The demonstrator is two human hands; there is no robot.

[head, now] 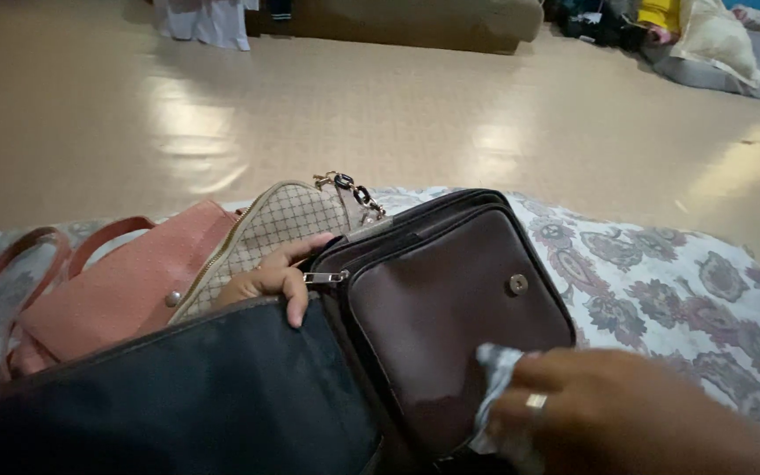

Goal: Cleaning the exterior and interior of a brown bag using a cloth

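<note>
1. I see the left hand [273, 280] curled over the brown bag [450, 317], its grip clamped on the flap edge beside the zipper pull [325, 278].
2. The right hand [613, 409] (ring on one finger) presses a pale cloth [494, 374], pinched in its grip, against the bag's front.
3. The bag lies on a floral bedspread [661, 273] beside a pink bag [125, 286] and a checked bag [288, 220]; beyond, a glossy beige floor [354, 97].
</note>
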